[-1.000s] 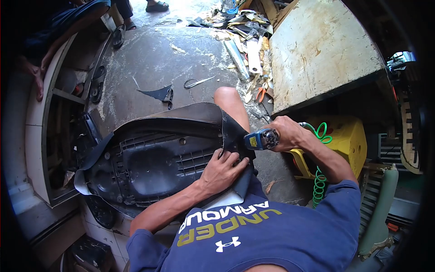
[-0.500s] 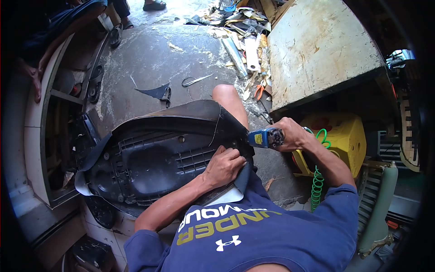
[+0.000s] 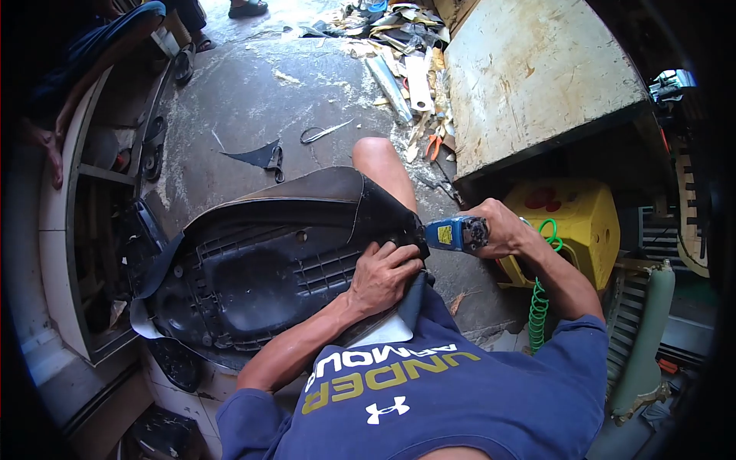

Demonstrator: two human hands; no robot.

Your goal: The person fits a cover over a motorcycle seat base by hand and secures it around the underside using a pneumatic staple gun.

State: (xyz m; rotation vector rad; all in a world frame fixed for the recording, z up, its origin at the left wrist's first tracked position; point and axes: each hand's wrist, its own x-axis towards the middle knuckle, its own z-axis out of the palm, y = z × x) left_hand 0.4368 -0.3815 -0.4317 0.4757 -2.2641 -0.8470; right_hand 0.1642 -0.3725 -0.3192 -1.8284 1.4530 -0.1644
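A blue tool (image 3: 455, 233) is clasped in the right hand (image 3: 500, 228). The black seat base (image 3: 257, 287) is positioned beneath and leftward of the left hand (image 3: 386, 274), which is curled; its grip cannot be determined.

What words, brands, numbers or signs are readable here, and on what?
"UNDER": blue shirt, upside down.
"ARMOU…": same shirt; end unclear.
White logo: same shirt, no letters.
Yellow label on the blue tool: too small to read.
Red marking on yellow plastic: unreadable.
No readable numbers.
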